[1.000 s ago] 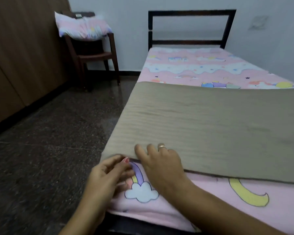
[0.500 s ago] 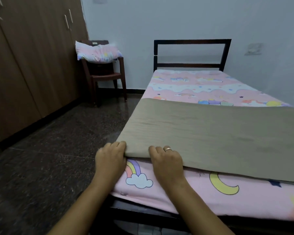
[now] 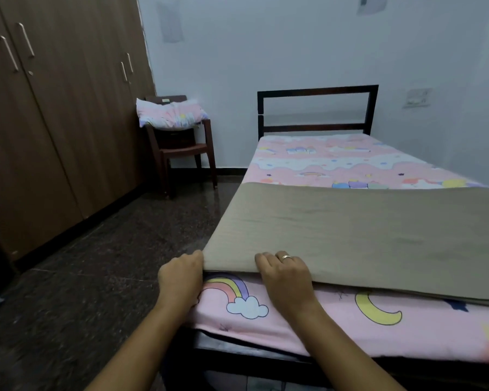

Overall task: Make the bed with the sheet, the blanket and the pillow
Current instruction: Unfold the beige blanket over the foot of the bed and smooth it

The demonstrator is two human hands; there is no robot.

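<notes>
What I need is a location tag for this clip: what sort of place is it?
A bedroom, most likely: a single bed with a pink cartoon sheet, a pillow on a chair, and a tall wooden wardrobe along the left wall.

Pale blue wall [image 3: 266, 38]; brown wardrobe [image 3: 54, 122] left; dark speckled floor [image 3: 82, 263]; chair [image 3: 181, 150] in corner.

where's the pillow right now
In the head view the pillow lies on the brown chair at far left, between the wardrobe and the bed's headboard.
</notes>
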